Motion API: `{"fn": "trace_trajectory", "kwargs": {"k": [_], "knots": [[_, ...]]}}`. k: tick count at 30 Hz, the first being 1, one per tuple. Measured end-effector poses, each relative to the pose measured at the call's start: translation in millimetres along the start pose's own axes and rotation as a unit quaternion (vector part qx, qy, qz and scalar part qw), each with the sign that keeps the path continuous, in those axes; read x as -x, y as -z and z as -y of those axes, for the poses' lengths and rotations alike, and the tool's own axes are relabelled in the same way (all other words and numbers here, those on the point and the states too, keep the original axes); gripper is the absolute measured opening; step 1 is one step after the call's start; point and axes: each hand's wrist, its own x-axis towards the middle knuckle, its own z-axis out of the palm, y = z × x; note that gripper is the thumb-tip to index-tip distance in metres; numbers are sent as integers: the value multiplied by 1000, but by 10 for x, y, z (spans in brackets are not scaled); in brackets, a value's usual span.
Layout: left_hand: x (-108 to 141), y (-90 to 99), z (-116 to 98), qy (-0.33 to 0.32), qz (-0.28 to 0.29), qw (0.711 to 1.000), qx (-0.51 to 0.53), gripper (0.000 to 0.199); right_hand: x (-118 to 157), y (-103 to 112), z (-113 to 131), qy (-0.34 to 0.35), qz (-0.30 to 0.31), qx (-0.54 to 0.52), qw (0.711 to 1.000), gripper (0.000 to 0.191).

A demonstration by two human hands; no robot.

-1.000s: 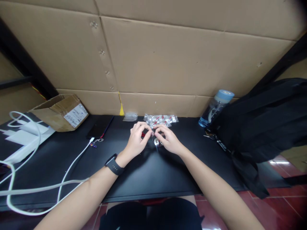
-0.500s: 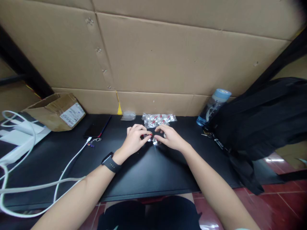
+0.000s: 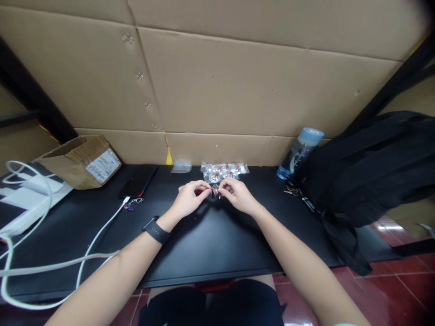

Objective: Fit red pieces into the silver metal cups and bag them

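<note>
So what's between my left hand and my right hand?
The head view shows small shiny pieces between your left hand and right hand, both of which pinch them; I can't tell how many.

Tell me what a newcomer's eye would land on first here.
Probably the small shiny pieces with touches of red, pinched by the left hand and right hand over the black table. Just beyond them, clear packets with red and silver contents lie near the cardboard wall. The blue-lidded bottle catches the eye at the right, beside a black bag.
</note>
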Motion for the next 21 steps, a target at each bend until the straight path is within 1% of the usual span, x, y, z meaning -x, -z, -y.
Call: {"fn": "trace_trajectory", "kwargs": {"k": [2,4,8,10,13,15,18,20,21], "knots": [[-12,-25,30,-3,16,995,99,21,4,-46,7,-10,-6,-96,995,20],[-19,-39,46,-5,24,989,143,23,10,-97,3,-26,-7,-162,986,25],[-22,-24,57,-16,24,989,142,21,9,-164,-18,-56,-8,-226,972,28],[-18,-9,59,-24,21,991,129,19,3,-168,-21,-68,-7,-248,966,34],[-8,-2,58,-28,31,992,118,17,2,-150,0,-81,8,-259,962,43],[-4,-10,57,-28,36,992,118,16,8,-134,21,-85,24,-248,965,46],[-20,-14,76,-33,40,993,106,16,20,-120,36,-88,36,-223,970,57],[-55,26,124,-38,28,995,84,19,23,-120,31,-88,27,-212,973,59],[-77,68,165,-40,8,997,59,22,23,-121,25,-87,20,-206,974,59]]}}
